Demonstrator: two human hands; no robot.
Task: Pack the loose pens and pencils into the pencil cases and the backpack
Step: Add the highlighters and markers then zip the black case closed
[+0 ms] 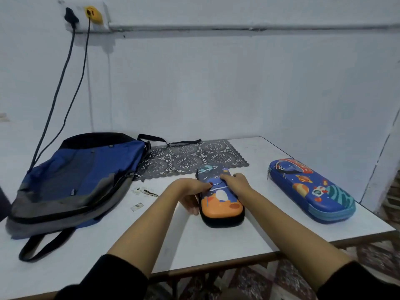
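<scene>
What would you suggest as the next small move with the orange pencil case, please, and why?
Probably lift the pencil case toward the backpack: it looks shut, the left hand grips its side, the right hand rests on top, and no loose pens show.

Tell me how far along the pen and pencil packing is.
Looks done: no loose pens or pencils show on the table, and both cases look closed. In hand: the left hand grips the side of the orange case while the right hand rests on top. Left: it and the blue case lie outside the backpack, if they belong inside.
</scene>
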